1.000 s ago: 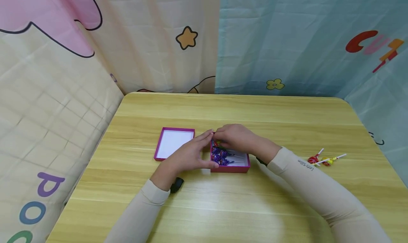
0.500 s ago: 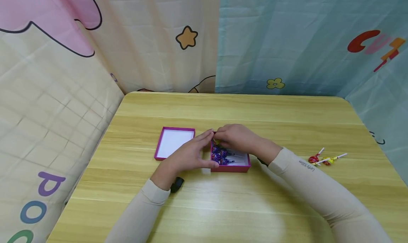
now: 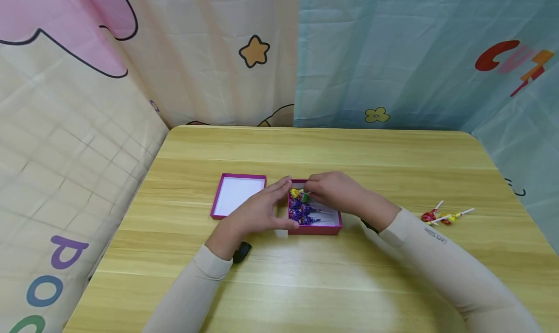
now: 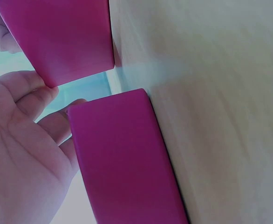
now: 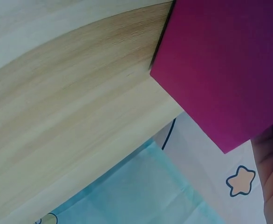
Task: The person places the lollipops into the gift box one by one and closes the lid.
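A magenta box (image 3: 315,230) stands mid-table with several wrapped lollipops in it. Purple lollipops (image 3: 301,212) fill its near left part, and a yellow lollipop (image 3: 294,193) lies at the back left. Spread around the box's left side, my left hand (image 3: 257,211) rests its thumb on the front left rim and its straight fingers at the back left corner. In the left wrist view its fingertips touch the box edge. My right hand (image 3: 336,191) reaches over the back rim, its curled fingers at the stick end of a green lollipop (image 3: 304,197); the fingertips are partly hidden.
The magenta lid (image 3: 239,195), white inside, lies left of the box. On the right of the table are a red lollipop (image 3: 429,216) and a yellow lollipop (image 3: 448,219), with another white stick across them. Printed curtains (image 3: 209,56) border the table.
My right hand has shifted slightly right, uncovering the yellow and green lollipops at the back of the box. The left hand stays at the box's left side.
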Available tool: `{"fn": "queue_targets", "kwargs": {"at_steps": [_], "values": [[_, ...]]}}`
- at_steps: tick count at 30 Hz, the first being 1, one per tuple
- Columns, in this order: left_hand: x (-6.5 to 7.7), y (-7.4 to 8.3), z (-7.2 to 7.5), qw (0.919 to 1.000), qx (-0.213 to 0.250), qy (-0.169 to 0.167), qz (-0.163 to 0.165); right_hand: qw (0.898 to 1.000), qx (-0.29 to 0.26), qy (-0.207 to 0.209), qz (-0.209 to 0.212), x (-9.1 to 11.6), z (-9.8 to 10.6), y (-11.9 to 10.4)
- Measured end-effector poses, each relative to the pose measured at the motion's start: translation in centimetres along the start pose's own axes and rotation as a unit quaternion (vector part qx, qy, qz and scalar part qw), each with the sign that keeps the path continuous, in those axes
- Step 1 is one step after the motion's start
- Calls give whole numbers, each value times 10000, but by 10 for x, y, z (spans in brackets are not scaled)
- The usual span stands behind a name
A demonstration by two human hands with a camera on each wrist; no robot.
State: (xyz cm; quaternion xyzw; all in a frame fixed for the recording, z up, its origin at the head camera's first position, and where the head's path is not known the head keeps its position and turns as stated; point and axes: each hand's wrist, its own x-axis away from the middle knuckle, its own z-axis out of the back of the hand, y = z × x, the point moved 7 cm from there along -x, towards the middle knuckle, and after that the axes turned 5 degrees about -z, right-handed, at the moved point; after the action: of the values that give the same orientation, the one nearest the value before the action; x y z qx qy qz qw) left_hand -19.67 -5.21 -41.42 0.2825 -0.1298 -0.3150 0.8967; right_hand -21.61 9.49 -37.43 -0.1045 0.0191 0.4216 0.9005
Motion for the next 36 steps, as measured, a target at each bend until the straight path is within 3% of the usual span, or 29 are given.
{"fn": "queue_targets", "kwargs": {"at_steps": [6, 13, 24, 31, 36], "values": [[0, -1, -1, 10000, 34, 9, -13, 9998, 110, -82, -158, 2, -2, 0], [0, -2, -1, 10000, 53, 37, -38, 9912, 47, -1105, -729, -1, -18, 5], [-1, 0, 0, 10000, 31, 12, -57, 9797, -103, -1790, -897, -4, -28, 6], [-1, 0, 0, 10000, 43, 43, -50, 9763, -223, -1905, -1003, -5, -30, 7], [-1, -1, 0, 10000, 82, 41, -20, 9809, -715, -1542, -941, -2, -17, 7]]}}
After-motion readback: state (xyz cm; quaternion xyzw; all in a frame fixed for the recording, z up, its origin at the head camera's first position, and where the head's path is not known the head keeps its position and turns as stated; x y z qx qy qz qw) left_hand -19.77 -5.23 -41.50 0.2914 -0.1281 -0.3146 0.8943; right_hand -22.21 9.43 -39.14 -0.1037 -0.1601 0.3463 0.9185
